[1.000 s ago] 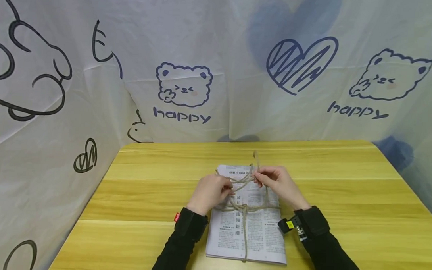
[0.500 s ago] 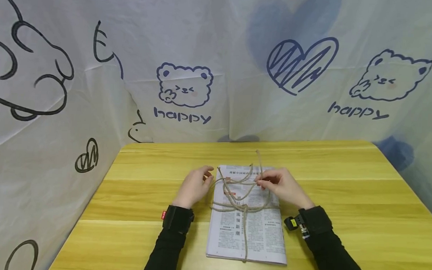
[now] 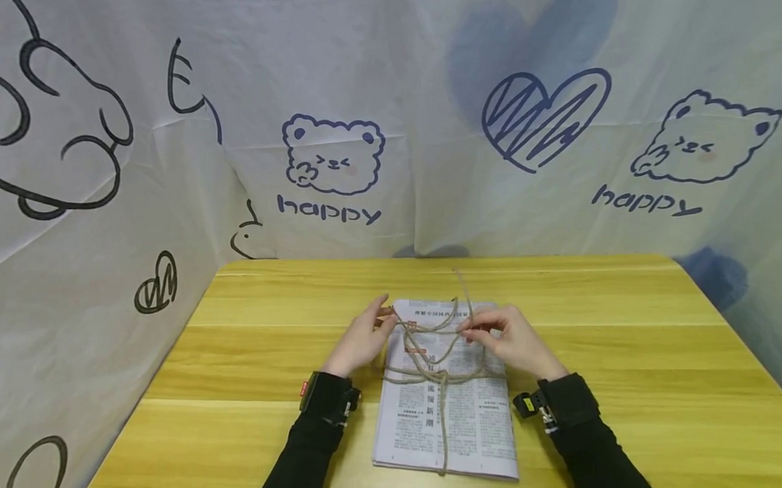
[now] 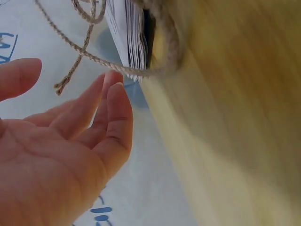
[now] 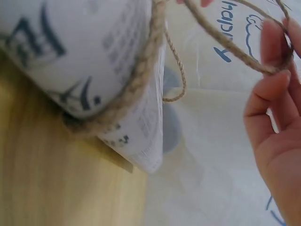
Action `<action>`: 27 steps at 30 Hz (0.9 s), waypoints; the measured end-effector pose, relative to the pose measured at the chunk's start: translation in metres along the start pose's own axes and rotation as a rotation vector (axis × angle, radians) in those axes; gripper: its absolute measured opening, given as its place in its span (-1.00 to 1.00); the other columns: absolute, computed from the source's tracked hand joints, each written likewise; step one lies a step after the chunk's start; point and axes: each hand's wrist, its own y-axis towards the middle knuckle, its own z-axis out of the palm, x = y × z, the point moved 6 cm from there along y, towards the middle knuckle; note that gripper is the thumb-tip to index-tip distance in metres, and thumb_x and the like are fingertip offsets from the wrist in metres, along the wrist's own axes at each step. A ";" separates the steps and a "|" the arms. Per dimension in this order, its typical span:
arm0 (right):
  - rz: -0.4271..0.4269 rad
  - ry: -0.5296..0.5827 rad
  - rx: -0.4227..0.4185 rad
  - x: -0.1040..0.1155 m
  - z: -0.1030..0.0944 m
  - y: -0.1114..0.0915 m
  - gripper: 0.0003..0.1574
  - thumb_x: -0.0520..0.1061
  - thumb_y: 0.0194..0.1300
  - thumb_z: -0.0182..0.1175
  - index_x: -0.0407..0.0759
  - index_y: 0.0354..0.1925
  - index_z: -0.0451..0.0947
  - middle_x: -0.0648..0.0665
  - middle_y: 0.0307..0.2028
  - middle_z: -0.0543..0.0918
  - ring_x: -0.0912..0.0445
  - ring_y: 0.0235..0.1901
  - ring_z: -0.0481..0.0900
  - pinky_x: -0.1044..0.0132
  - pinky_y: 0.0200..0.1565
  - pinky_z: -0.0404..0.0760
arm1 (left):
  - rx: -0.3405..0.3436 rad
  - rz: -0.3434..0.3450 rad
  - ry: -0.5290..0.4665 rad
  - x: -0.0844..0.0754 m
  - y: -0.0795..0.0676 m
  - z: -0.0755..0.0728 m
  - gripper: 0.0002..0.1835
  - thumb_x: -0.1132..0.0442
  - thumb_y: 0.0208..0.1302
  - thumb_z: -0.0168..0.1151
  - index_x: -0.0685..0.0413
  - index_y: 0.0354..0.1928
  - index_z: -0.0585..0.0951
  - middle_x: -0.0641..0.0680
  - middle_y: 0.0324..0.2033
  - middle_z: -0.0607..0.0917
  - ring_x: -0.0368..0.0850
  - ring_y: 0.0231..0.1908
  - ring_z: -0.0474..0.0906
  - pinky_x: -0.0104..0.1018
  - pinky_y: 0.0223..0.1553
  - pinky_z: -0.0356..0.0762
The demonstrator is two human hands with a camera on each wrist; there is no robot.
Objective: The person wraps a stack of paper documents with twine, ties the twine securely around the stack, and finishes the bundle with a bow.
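Note:
A flat stack of folded newspapers [image 3: 471, 437] lies on the table, with brown twine [image 3: 443, 377] crossed and knotted over its middle. Looser loops of the twine curve above its far half. My right hand [image 3: 507, 341] pinches the twine between thumb and fingertips near the far right corner, and a free end sticks up past it. At the far left edge, my left hand [image 3: 359, 341] has its thumb and fingers spread apart. The left wrist view shows a strand of twine [image 4: 106, 63] running right by those fingertips, with the newspapers' layered edge [image 4: 133, 35] behind it.
The yellow wood-grain table [image 3: 645, 368] reaches out on both sides of the stack. Pale cloth [image 3: 432, 166] with drawn bears and hearts hangs behind it and at the sides. Black straps with small cameras are on both wrists.
My left hand has let go of the twine loop and moved left, then a little back towards the stack's far left corner. My right hand keeps pinching the twine, having moved only slightly.

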 end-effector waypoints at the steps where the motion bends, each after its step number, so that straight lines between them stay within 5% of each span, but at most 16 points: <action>1: -0.024 -0.014 -0.018 0.002 -0.001 0.000 -0.79 -0.47 0.18 0.18 -0.33 -0.25 0.67 -0.21 -0.32 0.68 -0.03 -0.38 0.59 0.22 -0.41 0.57 | -0.009 0.013 0.018 -0.001 0.000 0.000 -0.43 0.15 0.46 -0.04 0.15 0.42 0.14 0.23 0.21 0.45 0.11 0.10 0.45 0.00 0.09 0.42; 8: -0.168 -0.126 -0.141 0.015 -0.004 0.000 -0.70 -0.54 0.05 0.24 -0.24 -0.31 0.68 -0.18 -0.36 0.69 0.11 -0.46 0.56 0.34 -0.48 0.50 | -0.062 0.112 0.164 -0.012 -0.001 -0.001 -0.50 0.19 0.46 -0.03 0.14 0.37 0.26 0.22 0.25 0.39 0.11 0.20 0.35 0.00 0.18 0.33; 13: -0.214 -0.167 -0.205 0.019 -0.006 0.000 -0.73 -0.56 -0.01 0.27 -0.28 -0.36 0.68 -0.15 -0.39 0.70 0.10 -0.45 0.58 0.35 -0.44 0.53 | -0.055 0.093 0.243 -0.008 -0.003 0.001 -0.60 0.27 0.46 -0.07 0.18 0.29 0.38 0.23 0.11 0.53 0.09 0.08 0.47 -0.02 0.06 0.44; 22: -0.211 -0.161 -0.201 0.018 -0.007 -0.001 -0.72 -0.54 0.01 0.27 -0.25 -0.34 0.69 -0.17 -0.37 0.70 0.11 -0.43 0.59 0.28 -0.43 0.56 | -0.105 0.132 0.243 -0.008 -0.003 -0.004 -0.76 0.34 0.43 -0.01 0.23 -0.10 0.64 0.12 -0.31 0.70 -0.05 -0.28 0.62 -0.17 -0.21 0.57; 27: -0.180 -0.156 -0.205 0.016 -0.009 0.000 -0.77 -0.52 0.04 0.27 -0.29 -0.35 0.68 -0.19 -0.37 0.70 0.09 -0.46 0.56 0.19 -0.47 0.52 | -0.185 0.158 0.259 -0.009 -0.004 -0.014 -0.79 0.37 0.39 0.04 0.25 -0.11 0.65 0.11 -0.36 0.70 -0.07 -0.33 0.63 -0.21 -0.25 0.59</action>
